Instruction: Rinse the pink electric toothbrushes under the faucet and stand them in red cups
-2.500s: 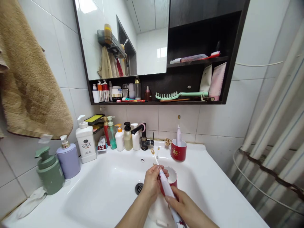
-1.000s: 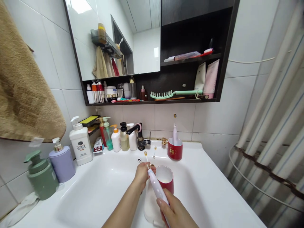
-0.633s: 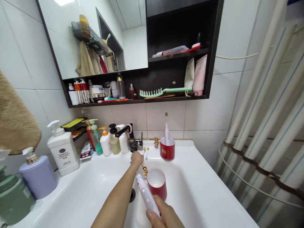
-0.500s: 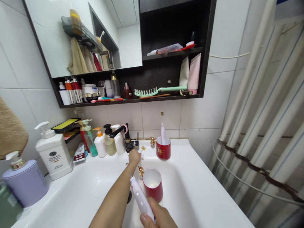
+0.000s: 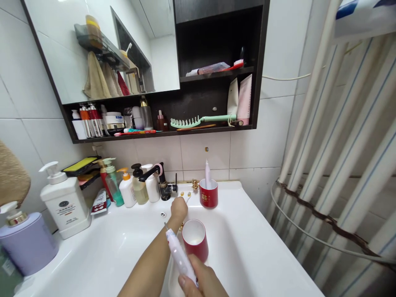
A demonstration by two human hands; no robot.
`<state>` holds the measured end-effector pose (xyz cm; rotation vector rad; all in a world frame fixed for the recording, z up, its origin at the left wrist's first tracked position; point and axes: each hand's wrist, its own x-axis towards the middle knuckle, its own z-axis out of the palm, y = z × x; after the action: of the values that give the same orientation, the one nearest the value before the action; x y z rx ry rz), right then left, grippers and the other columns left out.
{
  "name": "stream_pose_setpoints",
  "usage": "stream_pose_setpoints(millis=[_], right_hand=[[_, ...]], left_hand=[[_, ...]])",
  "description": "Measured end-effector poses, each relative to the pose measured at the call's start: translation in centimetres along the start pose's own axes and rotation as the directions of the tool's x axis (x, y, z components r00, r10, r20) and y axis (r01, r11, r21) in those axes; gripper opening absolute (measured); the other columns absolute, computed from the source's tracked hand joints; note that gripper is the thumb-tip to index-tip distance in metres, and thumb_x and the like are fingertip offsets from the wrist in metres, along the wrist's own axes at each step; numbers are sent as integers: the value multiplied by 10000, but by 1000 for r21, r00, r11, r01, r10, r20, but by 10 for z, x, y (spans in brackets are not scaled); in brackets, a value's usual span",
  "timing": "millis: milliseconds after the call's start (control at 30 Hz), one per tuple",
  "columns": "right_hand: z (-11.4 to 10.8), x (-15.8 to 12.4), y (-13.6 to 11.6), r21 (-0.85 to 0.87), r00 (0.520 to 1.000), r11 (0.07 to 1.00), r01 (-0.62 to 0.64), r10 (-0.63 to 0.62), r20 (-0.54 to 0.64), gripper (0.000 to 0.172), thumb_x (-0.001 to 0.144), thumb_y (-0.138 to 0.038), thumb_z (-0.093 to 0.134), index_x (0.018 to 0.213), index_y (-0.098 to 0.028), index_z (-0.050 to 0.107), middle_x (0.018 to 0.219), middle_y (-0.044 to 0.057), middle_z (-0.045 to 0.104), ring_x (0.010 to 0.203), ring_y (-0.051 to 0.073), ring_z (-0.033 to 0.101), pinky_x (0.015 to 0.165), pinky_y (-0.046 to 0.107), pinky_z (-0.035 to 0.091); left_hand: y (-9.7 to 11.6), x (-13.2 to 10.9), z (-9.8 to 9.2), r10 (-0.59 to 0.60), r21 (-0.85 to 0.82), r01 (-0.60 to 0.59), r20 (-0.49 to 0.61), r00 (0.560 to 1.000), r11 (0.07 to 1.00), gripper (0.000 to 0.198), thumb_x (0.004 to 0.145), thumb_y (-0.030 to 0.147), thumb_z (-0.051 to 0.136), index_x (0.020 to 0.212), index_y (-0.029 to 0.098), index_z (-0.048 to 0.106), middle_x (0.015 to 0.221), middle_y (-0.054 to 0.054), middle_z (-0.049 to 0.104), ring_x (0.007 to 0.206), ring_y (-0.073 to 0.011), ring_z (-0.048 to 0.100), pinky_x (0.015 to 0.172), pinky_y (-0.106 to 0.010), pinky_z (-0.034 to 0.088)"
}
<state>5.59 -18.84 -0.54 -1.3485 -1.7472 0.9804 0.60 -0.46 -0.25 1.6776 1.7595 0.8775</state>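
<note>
My right hand (image 5: 204,278) is wrapped round a white-pink electric toothbrush handle (image 5: 181,255), its bare metal shaft pointing up and away. My left hand (image 5: 178,208) reaches to the sink's back ledge, below the black faucet (image 5: 163,185). It looks curled like a fist, and its fingertips are hidden from me. Just beyond its knuckles are small brush heads with yellow rings (image 5: 189,194). A red cup (image 5: 196,247) with a white inside stands in the basin by my left forearm. Another electric toothbrush (image 5: 208,175) stands upright in a second red cup (image 5: 209,199) on the ledge.
Pump bottles (image 5: 126,187) line the ledge left of the faucet, with a large white one (image 5: 66,206) and a purple one (image 5: 29,243) nearer. Overhead, a dark cabinet (image 5: 216,97) holds a green hairbrush (image 5: 185,122) and tubes. White pipes (image 5: 324,136) run down the right side.
My left hand has shifted slightly right and down in view, beside the brush heads, and two yellow rings now show apart. The toothbrush handle stays in my right hand. The view has turned slightly.
</note>
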Motion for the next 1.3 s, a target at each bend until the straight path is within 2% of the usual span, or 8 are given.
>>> stream_pose_setpoints(millis=[167,267,367,433,500,667,1067,1300], right_hand=[[-10,0,-11,133,998,989,-61,63,-9,238,682,-290,390,852,-127,425,539,-31,391,461,74,380,431,180,312],[-10,2,-10,222,992,967,-126,126,13,262,707,-305,344,899,-131,383,488,-58,373,370,55,353,371,176,300],[-3,4,-4,265,975,938,-222,214,58,235,723,-352,296,825,-152,366,426,-86,343,279,31,282,290,158,232],[2,5,0,296,974,928,-228,211,87,238,713,-389,305,767,-162,356,411,-92,346,268,23,285,280,148,224],[5,6,3,332,976,919,-212,183,116,261,698,-428,319,727,-169,344,395,-98,343,263,19,290,278,144,223],[8,4,3,403,978,894,-194,145,149,325,670,-495,329,693,-171,331,397,-91,377,268,15,310,286,147,228],[8,1,-3,480,964,838,-260,197,178,323,661,-496,356,692,-176,330,424,-83,404,261,12,325,282,142,204],[5,2,-4,509,956,811,-290,224,188,338,652,-516,360,691,-182,317,435,-87,412,251,14,331,280,145,206]], left_hand=[[-3,-32,-29,-73,-296,103,112,991,950,81,652,144,449,576,142,479,519,-45,554,588,-155,556,544,-248,407],[-13,-61,-54,-73,-489,148,169,983,860,97,681,196,446,606,139,466,520,-17,544,519,-101,540,513,-208,419],[-21,-83,-72,-90,-793,287,285,954,538,111,644,193,513,574,128,456,524,-7,537,479,-65,520,495,-167,417],[-23,-90,-77,-119,-883,361,341,932,299,117,619,170,545,561,123,455,490,6,521,432,-52,500,464,-153,411],[-22,-93,-78,-148,-901,378,353,924,213,111,621,152,543,561,121,455,457,12,510,409,-56,495,446,-156,412],[-18,-92,-75,-153,-909,380,357,921,169,118,633,158,533,568,127,439,432,18,503,401,-72,501,409,-165,403],[-17,-98,-68,-107,-916,311,293,950,255,162,636,189,532,544,134,411,402,23,493,378,-58,467,403,-160,365],[-15,-101,-60,-17,-923,328,332,943,201,178,649,277,515,601,115,460,463,2,510,431,-72,501,467,-177,383]])
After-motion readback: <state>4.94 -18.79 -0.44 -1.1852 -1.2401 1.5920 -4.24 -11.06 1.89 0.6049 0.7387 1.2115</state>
